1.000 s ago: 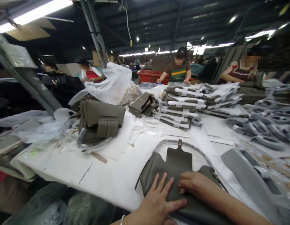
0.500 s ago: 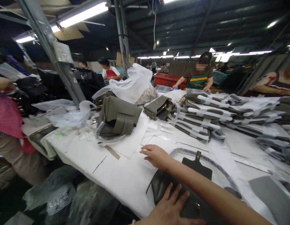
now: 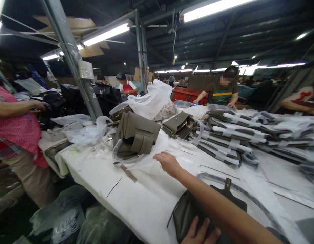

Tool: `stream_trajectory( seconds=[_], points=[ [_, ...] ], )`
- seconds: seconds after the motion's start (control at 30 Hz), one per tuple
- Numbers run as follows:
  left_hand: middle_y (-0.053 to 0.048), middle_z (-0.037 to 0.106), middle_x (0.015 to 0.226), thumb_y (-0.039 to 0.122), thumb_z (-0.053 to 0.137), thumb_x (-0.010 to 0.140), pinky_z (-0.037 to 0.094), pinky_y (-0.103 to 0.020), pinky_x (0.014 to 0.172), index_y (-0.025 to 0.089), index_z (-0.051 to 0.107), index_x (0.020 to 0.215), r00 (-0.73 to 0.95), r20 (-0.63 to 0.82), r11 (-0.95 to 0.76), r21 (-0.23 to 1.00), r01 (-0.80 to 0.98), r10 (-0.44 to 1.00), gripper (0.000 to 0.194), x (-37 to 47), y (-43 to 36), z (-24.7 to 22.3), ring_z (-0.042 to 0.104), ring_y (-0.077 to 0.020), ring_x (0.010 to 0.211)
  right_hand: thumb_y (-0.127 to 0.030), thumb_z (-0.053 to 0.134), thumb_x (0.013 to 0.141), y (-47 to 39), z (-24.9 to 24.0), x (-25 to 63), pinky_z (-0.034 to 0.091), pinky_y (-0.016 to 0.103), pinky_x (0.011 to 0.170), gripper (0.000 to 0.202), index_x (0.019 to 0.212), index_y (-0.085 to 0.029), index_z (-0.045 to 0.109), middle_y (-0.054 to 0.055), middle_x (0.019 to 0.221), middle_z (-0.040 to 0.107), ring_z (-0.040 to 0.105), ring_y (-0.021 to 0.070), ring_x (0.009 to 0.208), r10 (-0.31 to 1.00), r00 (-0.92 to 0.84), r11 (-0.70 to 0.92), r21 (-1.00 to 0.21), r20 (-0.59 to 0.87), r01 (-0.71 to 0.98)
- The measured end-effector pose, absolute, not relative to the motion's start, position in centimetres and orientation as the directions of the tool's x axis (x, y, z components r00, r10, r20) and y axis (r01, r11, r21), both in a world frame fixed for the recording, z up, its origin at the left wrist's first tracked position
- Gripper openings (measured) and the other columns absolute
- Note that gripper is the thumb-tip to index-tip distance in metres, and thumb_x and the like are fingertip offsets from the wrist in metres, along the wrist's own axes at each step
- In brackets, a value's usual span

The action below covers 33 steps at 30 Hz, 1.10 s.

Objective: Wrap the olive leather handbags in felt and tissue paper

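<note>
Near bag: dark olive, lying on the white table point(image 3: 139, 206) at the near edge, right of the middle point(image 3: 183, 213); its film-wrapped handle point(image 3: 259, 205) arcs out on the far side, beside the clasp tab point(image 3: 228, 184).
Left hand: on the near bag point(image 3: 201, 234), fingers spread and pressing flat, closed round nothing; palm out of view.
Right hand: stretched across the near bag to the white paper point(image 3: 146, 168), fingers close together point(image 3: 168, 163) — whether they pinch a sheet, one cannot tell.
Left bag: slouched just beyond the paper, flap up point(image 3: 141, 135).
Far right: a pile of wrapped bags point(image 3: 223, 135).
Risk, paper: a pull could shift the left bag, should a sheet run beneath it.
Risk, forearm: it passes over the near bag — dipping, it could scuff the leather or catch the tab.
</note>
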<state>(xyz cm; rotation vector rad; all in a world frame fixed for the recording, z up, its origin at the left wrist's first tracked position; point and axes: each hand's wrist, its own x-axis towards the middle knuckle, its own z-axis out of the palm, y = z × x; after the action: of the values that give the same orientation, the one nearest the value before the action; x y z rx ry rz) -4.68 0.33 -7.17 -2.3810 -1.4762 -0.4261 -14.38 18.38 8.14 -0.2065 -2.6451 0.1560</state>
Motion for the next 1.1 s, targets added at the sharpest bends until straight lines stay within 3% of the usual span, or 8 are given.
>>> stream_trajectory(
  seconds=[0.17,0.27,0.43,0.53,0.6,0.73,0.87,1.1],
  points=[
    [0.002,0.052,0.148,0.040,0.059,0.093,0.049,-0.042,0.107,0.044,0.044,0.143,0.433,0.424,-0.429,-0.110,0.897,0.796,0.053,-5.3,0.2,-6.3,0.052,-0.0280,0.133,-0.008,0.045,0.097,18.1,14.5,-7.2,0.051,0.036,0.095,0.030,0.111,-0.017,0.069,0.009,0.104,0.075,0.069,0.0199,0.097,0.221,-0.741,0.974,-0.105,0.634,0.200],
    [0.002,0.049,0.150,0.044,0.055,0.095,0.050,-0.043,0.104,0.050,0.032,0.147,0.491,0.479,-0.495,-0.129,0.859,0.728,0.057,-5.8,-0.2,-4.7,0.051,-0.0279,0.134,-0.006,0.046,0.096,16.7,19.0,-0.5,0.051,0.034,0.096,0.029,0.112,-0.015,0.068,0.007,0.102,0.076,0.070,0.0194,0.096,0.104,-0.641,0.969,0.067,0.760,0.236],
    [-0.009,0.045,0.152,0.053,0.057,0.092,0.047,-0.054,0.105,0.051,0.016,0.151,0.535,0.483,-0.583,-0.061,0.810,0.693,0.073,-6.8,-1.4,-0.8,0.044,-0.0357,0.138,-0.003,0.039,0.091,10.5,21.2,9.9,0.057,0.034,0.069,0.040,0.118,-0.012,0.067,0.012,0.105,0.076,0.072,0.0240,0.083,0.217,-0.780,0.842,0.292,0.587,0.454],
    [-0.012,0.033,0.159,0.061,0.064,0.084,0.043,-0.063,0.105,0.046,0.018,0.153,0.556,0.373,-0.638,0.142,0.757,0.743,0.085,-7.2,-2.0,0.8,0.038,-0.0399,0.141,-0.007,0.042,0.091,6.4,17.9,12.9,0.059,0.029,0.063,0.039,0.121,-0.013,0.067,0.012,0.105,0.076,0.074,0.0214,0.078,0.410,-0.832,0.870,0.112,0.374,0.480],
    [-0.011,0.039,0.157,0.055,0.064,0.086,0.041,-0.060,0.110,0.038,0.021,0.154,0.549,0.346,-0.639,0.251,0.728,0.761,0.083,-7.2,-2.2,1.3,0.040,-0.0351,0.141,-0.025,0.057,0.093,4.6,15.1,14.2,0.061,0.033,0.081,0.042,0.134,-0.015,0.060,0.013,0.122,0.070,0.072,0.0250,0.099,0.506,-0.851,0.862,-0.115,0.140,0.494],
    [-0.009,0.053,0.146,0.038,0.064,0.087,0.041,-0.054,0.113,0.026,0.033,0.151,0.557,0.350,-0.655,0.313,0.688,0.753,0.072,-7.1,-2.4,2.3,0.046,-0.0298,0.137,-0.067,0.071,0.075,4.0,11.5,17.8,0.028,0.060,0.117,0.098,0.154,-0.024,0.032,0.015,0.158,0.032,0.032,0.0391,0.144,0.526,-0.825,0.730,-0.386,-0.209,0.563],
    [-0.004,0.050,0.150,0.032,0.069,0.083,0.024,-0.068,0.117,0.032,0.039,0.147,0.574,0.266,-0.633,0.322,0.704,0.774,0.070,-6.9,-2.2,3.7,0.039,-0.0333,0.141,-0.064,0.074,0.074,5.0,11.0,21.3,0.020,0.064,0.118,0.095,0.153,-0.035,0.031,0.010,0.162,0.022,0.023,0.0402,0.147,0.609,-0.746,0.622,-0.421,-0.269,0.660],
    [-0.005,0.054,0.146,0.037,0.064,0.088,0.019,-0.067,0.119,0.035,0.039,0.148,0.564,0.277,-0.628,0.311,0.713,0.778,0.065,-6.7,-2.2,3.8,0.041,-0.0321,0.140,-0.056,0.077,0.075,6.1,12.5,21.7,0.038,0.058,0.108,0.073,0.140,-0.031,0.056,0.009,0.148,0.051,0.049,0.0382,0.129,0.520,-0.822,0.648,-0.519,-0.235,0.558]
  ],
)
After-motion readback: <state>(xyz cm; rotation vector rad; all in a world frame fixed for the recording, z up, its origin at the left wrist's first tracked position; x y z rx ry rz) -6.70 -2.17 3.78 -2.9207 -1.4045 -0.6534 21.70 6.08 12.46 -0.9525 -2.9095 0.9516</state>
